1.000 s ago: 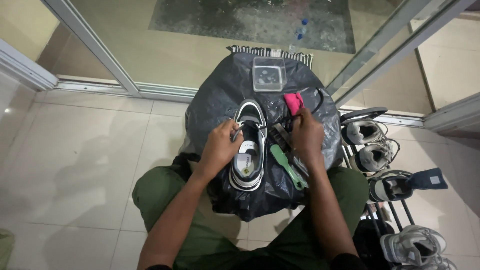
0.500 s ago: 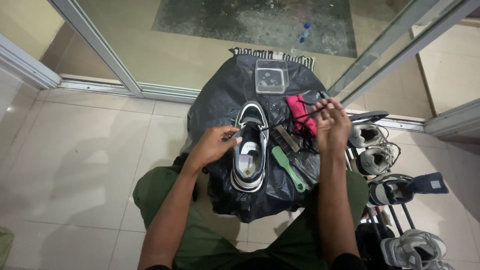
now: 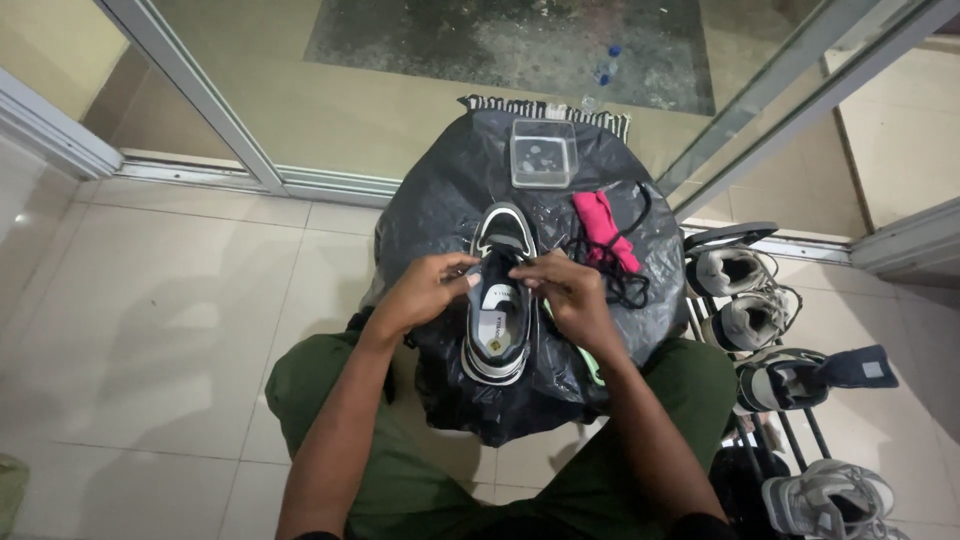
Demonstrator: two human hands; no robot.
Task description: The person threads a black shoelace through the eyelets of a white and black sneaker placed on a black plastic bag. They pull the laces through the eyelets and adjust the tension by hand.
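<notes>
You are sitting with your knees spread in green trousers [image 3: 330, 400], and both hands are now meeting over the one shoe [image 3: 497, 300] lying on the black plastic sheet [image 3: 440, 210] in front of you. A second ago your right hand [image 3: 572, 293] was away at the right, among the tools by the pink cloth; it has come back empty and is pinching at the shoe's open throat. Your left hand [image 3: 425, 290], which was steadying the shoe's left side, has shifted its fingertips up to the same spot. Both hands are pinched narrow at the tongue area, thumbs and forefingers nearly touching each other; what exactly they are gripping there is too small to tell. I take that to mean the work has moved from picking tools to handling the shoe itself.

The shoe is pointing toe away from you, heel near, in the middle of the sheet, with its insole showing.

Counting outward: one shoe in hand, one green brush [image 3: 590, 365] half hidden under your right wrist, one pink cloth [image 3: 603, 228] lying on a tangle of black laces [image 3: 625, 285], and one clear square box [image 3: 544, 153] at the far edge. On the rack [image 3: 790, 430] at the right, about five more shoes are resting. Beyond, one striped mat [image 3: 545, 107] is lying against the glass door [image 3: 400, 80].
</notes>
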